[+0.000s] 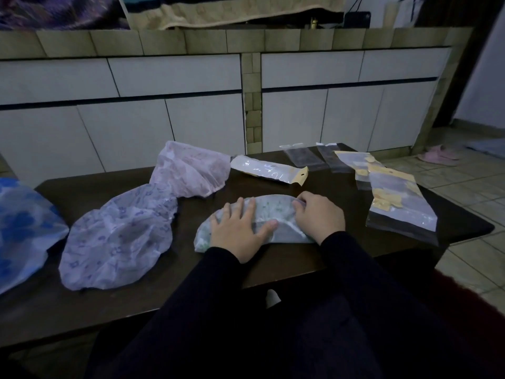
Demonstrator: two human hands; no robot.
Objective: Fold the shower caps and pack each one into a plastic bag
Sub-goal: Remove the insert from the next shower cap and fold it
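Observation:
A pale green-printed shower cap [273, 209] lies folded into a half-moon on the dark table [341, 242]. My left hand [237, 231] presses flat on its left half with fingers spread. My right hand [318, 214] grips its right end with curled fingers. A lilac cap [117, 239], a pink cap [191, 168] and a blue cap [24, 222] lie unfolded to the left. A packed bag with a yellow header [269, 169] lies behind the folded cap. A stack of empty plastic bags [396, 198] sits at the right.
Two clear empty bags [314, 157] lie at the table's far edge. White cabinet fronts [164, 124] stand close behind the table. Tiled floor [464, 184] with pink slippers [437, 157] lies to the right. My dark-sleeved arms cross the table's front edge.

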